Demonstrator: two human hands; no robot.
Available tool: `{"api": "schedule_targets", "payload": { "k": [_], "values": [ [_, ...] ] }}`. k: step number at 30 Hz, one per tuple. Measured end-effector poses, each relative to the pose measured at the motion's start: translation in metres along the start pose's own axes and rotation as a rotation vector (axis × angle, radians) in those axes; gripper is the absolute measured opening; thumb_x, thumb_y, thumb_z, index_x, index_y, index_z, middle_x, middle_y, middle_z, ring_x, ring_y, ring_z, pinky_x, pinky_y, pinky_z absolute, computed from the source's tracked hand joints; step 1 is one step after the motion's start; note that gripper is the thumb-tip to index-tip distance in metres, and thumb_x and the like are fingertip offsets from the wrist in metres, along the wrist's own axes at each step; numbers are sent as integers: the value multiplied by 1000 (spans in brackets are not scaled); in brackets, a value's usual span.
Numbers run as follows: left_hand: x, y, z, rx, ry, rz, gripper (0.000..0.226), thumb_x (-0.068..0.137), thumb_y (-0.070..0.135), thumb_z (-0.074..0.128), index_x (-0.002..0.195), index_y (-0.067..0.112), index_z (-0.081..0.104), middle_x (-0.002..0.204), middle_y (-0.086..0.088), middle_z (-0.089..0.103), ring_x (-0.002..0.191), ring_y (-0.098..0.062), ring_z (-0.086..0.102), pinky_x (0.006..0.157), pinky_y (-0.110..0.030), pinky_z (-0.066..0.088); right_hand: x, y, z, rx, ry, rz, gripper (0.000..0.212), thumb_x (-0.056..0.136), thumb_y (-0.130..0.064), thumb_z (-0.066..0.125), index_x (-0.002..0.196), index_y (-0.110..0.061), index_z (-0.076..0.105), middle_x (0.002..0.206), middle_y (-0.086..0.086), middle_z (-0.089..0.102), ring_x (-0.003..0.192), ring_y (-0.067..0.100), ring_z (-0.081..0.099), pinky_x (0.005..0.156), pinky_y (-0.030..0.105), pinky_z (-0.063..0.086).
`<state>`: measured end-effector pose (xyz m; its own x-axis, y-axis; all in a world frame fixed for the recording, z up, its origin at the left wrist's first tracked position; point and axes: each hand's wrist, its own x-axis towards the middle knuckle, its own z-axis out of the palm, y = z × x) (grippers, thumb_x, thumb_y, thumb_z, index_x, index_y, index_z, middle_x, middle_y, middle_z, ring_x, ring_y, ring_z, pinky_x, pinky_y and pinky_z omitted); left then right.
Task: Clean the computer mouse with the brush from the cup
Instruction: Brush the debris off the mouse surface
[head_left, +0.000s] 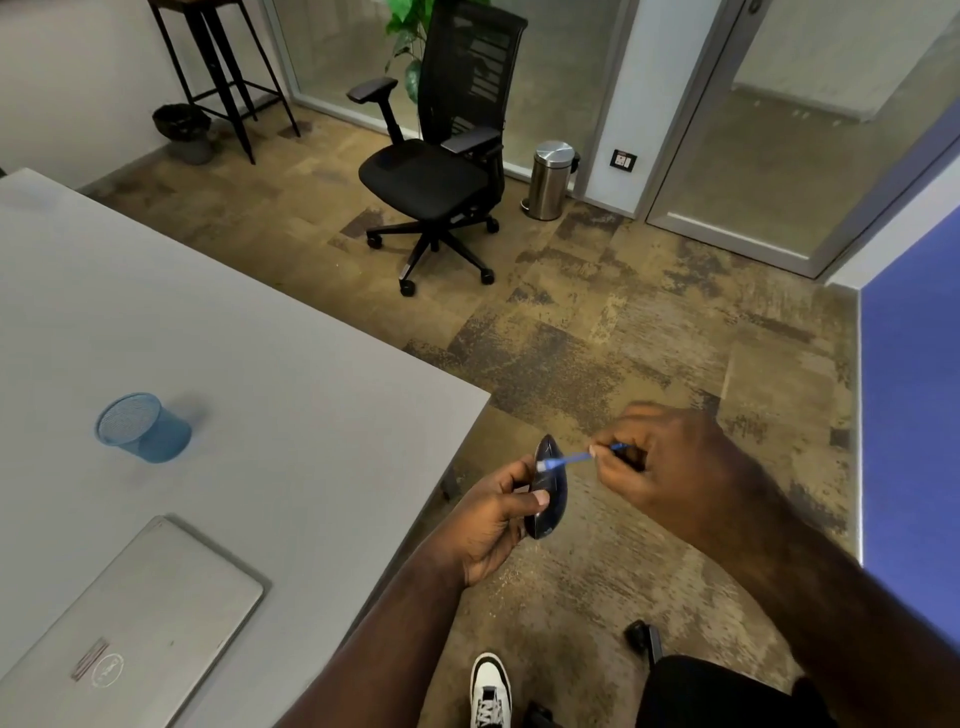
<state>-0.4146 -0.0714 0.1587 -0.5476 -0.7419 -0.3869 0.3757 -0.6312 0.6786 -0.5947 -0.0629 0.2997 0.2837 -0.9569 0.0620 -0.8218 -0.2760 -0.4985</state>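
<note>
My left hand (491, 525) grips a dark computer mouse (546, 488), held on edge in the air just off the table's corner. My right hand (670, 467) pinches the thin blue handle of a small brush (569, 460). The brush's pale head touches the upper part of the mouse. A blue mesh cup (143, 428) stands on the grey table (260, 338) to the left, well away from both hands, and looks empty inside.
A closed silver laptop (130, 629) lies at the table's near edge. A black office chair (441, 156) and a steel pedal bin (551, 179) stand on the carpet beyond. Below are my shoe (491, 691) and a chair caster (644, 636).
</note>
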Motion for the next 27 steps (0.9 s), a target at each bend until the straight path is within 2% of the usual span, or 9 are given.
{"api": "schedule_targets", "payload": {
  "k": [4,6,8,10,15,18,21,25,27],
  "values": [
    [2,0,4,55,18,20,59,85,-5,57,141,11,46,136,-17,54,117,-26,54,103,-43,39,5,0,3,-130,88,9,19,91,-25,59,103,-19,73,78,-11,55,63,-1,50,50,9,34],
    [2,0,5,77,21,36,61,84,-5,59,141,11,45,139,-16,53,120,-26,53,107,-43,37,2,-1,8,-171,5,4,18,91,-27,58,100,-21,72,77,-12,52,64,-3,45,51,9,28],
    [1,1,6,104,14,53,65,81,-4,61,142,11,44,139,-12,56,125,-29,53,110,-44,35,-2,-1,9,-147,-107,-3,17,89,-30,59,93,-22,74,74,-15,51,63,-3,47,50,9,32],
    [1,1,5,112,12,59,68,80,-3,62,143,11,42,140,-13,55,125,-31,52,112,-47,33,-5,-3,6,-101,-132,3,15,86,-30,61,88,-23,74,70,-18,51,63,-2,51,50,9,36],
    [0,1,5,88,20,41,67,79,0,65,141,15,46,138,-13,54,117,-24,55,106,-41,40,-2,-1,-2,-140,70,32,17,90,-25,60,99,-19,74,76,-12,56,64,1,51,50,9,36],
    [1,2,3,40,17,54,62,81,-2,62,139,15,49,140,-13,55,122,-25,55,109,-45,37,-6,2,1,-154,-28,20,17,90,-27,59,96,-21,74,74,-14,51,63,-2,47,52,9,34],
    [0,4,-2,-4,29,60,61,82,-4,63,139,13,48,139,-12,55,122,-24,57,103,-40,46,-14,5,2,-133,-135,0,16,86,-30,61,88,-23,75,71,-14,54,65,2,52,53,8,33],
    [0,3,-5,-14,12,49,60,82,-4,63,137,15,49,133,-8,61,119,-22,60,95,-34,51,-11,5,-4,-25,85,15,17,87,-23,63,100,-20,74,73,-20,54,75,-3,57,55,2,37],
    [2,1,-3,14,-2,43,60,83,-3,64,138,17,50,132,-8,62,119,-23,59,97,-35,50,-8,5,-2,-43,112,6,20,90,-22,61,106,-19,73,76,-21,52,72,-3,55,57,3,38]
  ]
}}
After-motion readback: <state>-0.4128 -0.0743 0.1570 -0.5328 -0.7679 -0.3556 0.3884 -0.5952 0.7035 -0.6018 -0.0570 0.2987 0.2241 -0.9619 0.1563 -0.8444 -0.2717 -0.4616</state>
